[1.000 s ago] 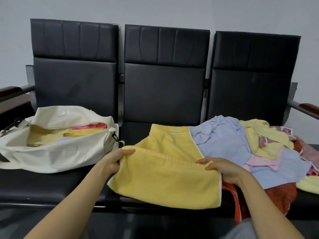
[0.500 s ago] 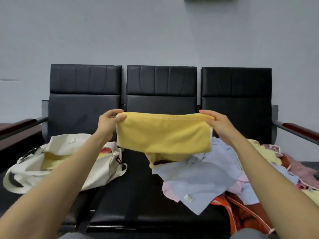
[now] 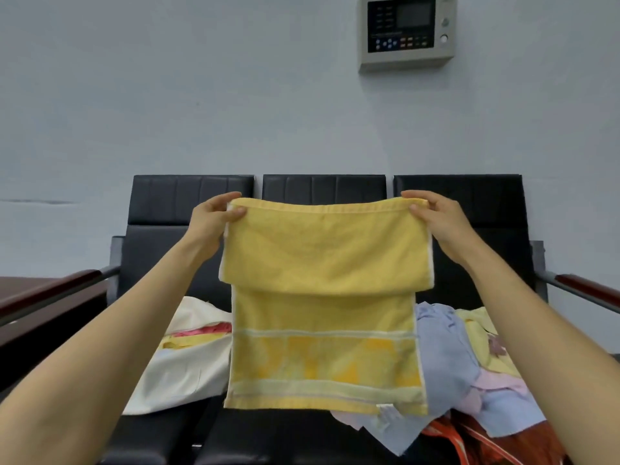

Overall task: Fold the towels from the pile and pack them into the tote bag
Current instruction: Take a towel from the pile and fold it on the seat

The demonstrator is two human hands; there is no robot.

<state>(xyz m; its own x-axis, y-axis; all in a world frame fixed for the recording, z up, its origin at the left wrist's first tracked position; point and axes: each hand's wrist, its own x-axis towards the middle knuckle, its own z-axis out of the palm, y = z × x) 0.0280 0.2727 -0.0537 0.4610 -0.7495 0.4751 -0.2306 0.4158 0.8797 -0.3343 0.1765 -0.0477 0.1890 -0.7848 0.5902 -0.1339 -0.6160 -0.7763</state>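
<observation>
A yellow towel point(image 3: 323, 297) hangs in the air in front of the black seats, its upper part doubled over toward me. My left hand point(image 3: 211, 223) pinches its top left corner and my right hand point(image 3: 439, 219) pinches its top right corner. Behind the towel on the left seat lies the cream tote bag point(image 3: 188, 367), open, with yellow and pink cloth inside. The pile of towels point(image 3: 469, 370), blue, pale yellow, pink and orange, lies on the right seat, partly hidden by the hanging towel.
A three-seat black bench point(image 3: 322, 193) stands against a grey wall, with a wooden armrest point(image 3: 583, 290) at the right and another point(image 3: 50, 290) at the left. A control panel point(image 3: 407, 30) is mounted high on the wall.
Both hands have lifted the yellow towel off the seat and up to chest height, and it now hangs down longer. The view has tilted up toward the wall.
</observation>
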